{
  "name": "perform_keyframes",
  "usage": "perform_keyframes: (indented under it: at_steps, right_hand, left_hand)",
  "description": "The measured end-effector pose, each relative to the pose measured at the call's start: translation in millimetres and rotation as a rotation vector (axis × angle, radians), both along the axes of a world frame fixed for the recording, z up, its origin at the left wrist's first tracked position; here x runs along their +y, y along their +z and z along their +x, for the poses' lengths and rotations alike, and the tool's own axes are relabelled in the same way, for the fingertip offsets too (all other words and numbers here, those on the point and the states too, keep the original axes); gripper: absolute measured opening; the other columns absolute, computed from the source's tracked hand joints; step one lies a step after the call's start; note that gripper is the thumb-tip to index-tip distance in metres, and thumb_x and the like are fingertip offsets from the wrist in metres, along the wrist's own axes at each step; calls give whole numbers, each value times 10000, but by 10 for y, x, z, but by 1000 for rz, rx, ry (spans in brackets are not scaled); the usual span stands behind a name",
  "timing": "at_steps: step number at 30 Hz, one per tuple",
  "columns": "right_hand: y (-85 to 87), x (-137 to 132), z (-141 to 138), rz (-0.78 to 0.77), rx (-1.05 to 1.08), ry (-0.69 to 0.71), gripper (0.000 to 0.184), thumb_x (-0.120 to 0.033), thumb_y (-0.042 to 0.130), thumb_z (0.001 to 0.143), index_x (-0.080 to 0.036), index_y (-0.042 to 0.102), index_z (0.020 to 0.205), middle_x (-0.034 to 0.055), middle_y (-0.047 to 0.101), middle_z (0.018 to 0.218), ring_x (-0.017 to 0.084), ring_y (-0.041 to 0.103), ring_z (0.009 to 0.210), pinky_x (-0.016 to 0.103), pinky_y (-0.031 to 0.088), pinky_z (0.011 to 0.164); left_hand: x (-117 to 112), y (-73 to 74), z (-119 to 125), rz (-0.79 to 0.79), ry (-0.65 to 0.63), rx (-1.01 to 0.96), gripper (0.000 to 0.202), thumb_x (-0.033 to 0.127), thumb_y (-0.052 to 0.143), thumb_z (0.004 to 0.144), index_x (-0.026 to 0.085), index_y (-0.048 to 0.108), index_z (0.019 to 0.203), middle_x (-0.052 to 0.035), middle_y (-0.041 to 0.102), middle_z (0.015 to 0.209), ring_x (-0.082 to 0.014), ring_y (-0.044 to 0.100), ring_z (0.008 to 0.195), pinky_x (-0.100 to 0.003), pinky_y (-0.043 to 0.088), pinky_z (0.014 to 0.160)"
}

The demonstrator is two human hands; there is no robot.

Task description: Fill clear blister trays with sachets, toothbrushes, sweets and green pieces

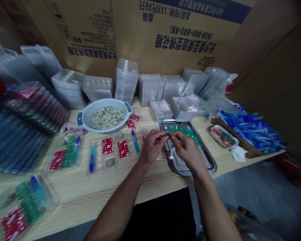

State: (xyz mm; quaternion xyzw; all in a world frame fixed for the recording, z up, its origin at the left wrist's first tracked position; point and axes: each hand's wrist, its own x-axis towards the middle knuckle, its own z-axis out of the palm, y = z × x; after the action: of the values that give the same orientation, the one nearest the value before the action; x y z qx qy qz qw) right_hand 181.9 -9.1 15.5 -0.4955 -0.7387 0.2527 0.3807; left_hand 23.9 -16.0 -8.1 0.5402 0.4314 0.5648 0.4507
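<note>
I see a pale grey-blue round plastic bowl point(88, 113) heaped with small green-and-orange packets on the pale wooden table point(115, 187). Behind the bowl are stacks of clear plastic blister shells point(126, 80), and behind those a big brown cardboard box with blue print point(150, 30). Just in front of the bowl lies a clear blister pack with red packets and blue tools point(114, 149). Far right of the bowl are a small foil dish point(224, 136) and a heap of blue plastic tools point(253, 130).
</note>
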Motion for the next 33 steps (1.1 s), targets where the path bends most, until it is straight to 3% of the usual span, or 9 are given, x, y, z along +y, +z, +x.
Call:
perform_keyframes:
  at_steps: [4,8,12,17,25,29,33]
  right_hand:
    - [-29,9,-31,-59,27,-66,284,-436,458,970,-231,530,786,-22,578,673,162,530,619,275,381,585]
    - [13,-42,-156,122,-66,-204,133,-322,476,937,-220,561,928,36,669,812,211,613,746,327,433,711]
    - [65,-93,-237,173,-176,-167,164,-267,486,912,-202,593,1018,81,699,893,252,641,818,369,441,777]
    - [71,-88,-255,202,-251,-169,144,-232,466,926,-191,589,987,96,695,895,262,629,838,384,427,806]
    - [83,-126,-366,315,-611,-199,126,-144,436,916,-179,556,929,118,642,800,286,582,792,408,369,779]
    - [80,-112,-389,326,-592,-233,131,-128,434,899,-189,550,909,100,642,763,271,588,750,390,369,755]
    - [57,-67,-346,213,-355,-256,119,-185,441,900,-202,557,920,88,679,772,259,623,717,356,395,694]
  left_hand:
    - [2,4,-11,41,8,8,179,292,659,866,205,780,964,-57,660,975,-137,627,794,-233,547,657]
    - [13,10,-16,61,109,55,115,265,682,848,192,771,849,-37,672,870,-141,623,791,-248,528,723]
    - [27,22,-35,68,145,65,108,252,681,846,188,765,823,-28,680,841,-147,628,799,-258,508,755]
    - [40,8,-47,91,149,82,72,201,689,838,181,758,837,-35,676,865,-153,631,827,-260,502,762]
    - [20,-51,-8,127,154,171,100,143,620,861,190,707,845,-48,635,938,-153,624,869,-243,512,726]
    - [14,-54,-2,121,152,189,102,124,614,854,190,690,838,-49,632,937,-154,621,869,-237,513,707]
    - [16,-21,-18,136,138,151,65,145,664,841,187,709,862,-50,648,946,-152,628,865,-236,514,715]
